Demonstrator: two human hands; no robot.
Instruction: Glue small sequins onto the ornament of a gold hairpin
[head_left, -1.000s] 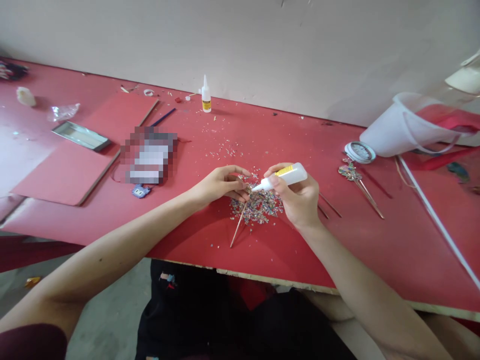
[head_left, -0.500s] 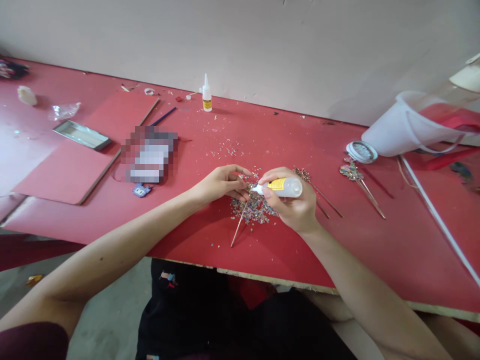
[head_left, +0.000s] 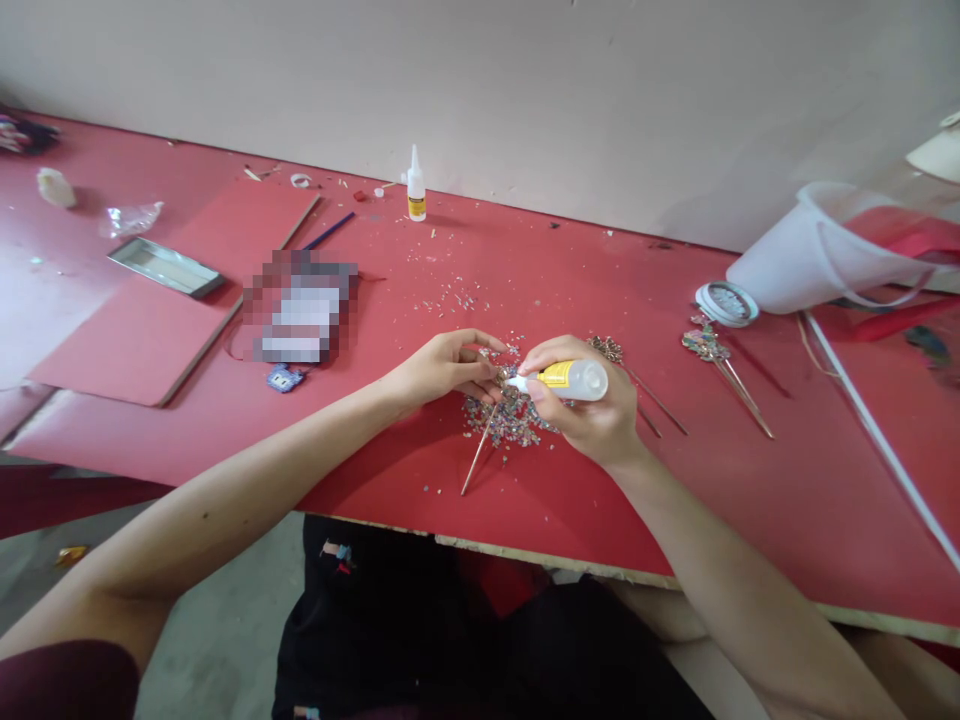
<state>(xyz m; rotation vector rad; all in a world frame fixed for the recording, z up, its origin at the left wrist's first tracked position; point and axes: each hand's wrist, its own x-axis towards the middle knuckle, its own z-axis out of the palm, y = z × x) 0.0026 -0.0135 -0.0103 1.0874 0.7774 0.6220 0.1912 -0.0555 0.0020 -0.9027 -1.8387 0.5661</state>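
R hand [head_left: 600, 420] clamped on btl [head_left: 576, 380], tipped twd L hand [head_left: 441, 373], curled, pinching hairpin [head_left: 476, 456].

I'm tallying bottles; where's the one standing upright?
In the head view, the upright bottle stands left of centre near the wall, right of the small red piece.

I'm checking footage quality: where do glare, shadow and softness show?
Head view, left: pale glare on the table; head view, back: the standing bottle casts a faint shadow rightward; head view, right: the bucket looks soft; head view, centre: the held bottle has a label too soft to read.
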